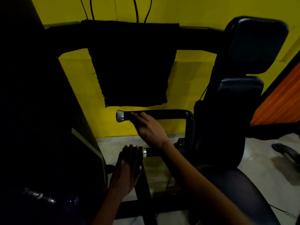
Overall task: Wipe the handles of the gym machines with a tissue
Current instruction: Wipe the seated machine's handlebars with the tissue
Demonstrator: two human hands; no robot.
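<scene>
The upper machine handle is a black horizontal bar with a chrome end cap. My right hand lies over its left part, fingers straight and touching the grip. Below it, a second handle shows only its chrome cap. My left hand sits just left of that cap, fingers straight, on a dark frame bar. No tissue shows in either hand; the scene is very dark.
A black cloth hangs over a crossbar against the yellow wall. Padded back rests and a seat stand at the right. A dark machine column fills the left. An orange panel is at far right.
</scene>
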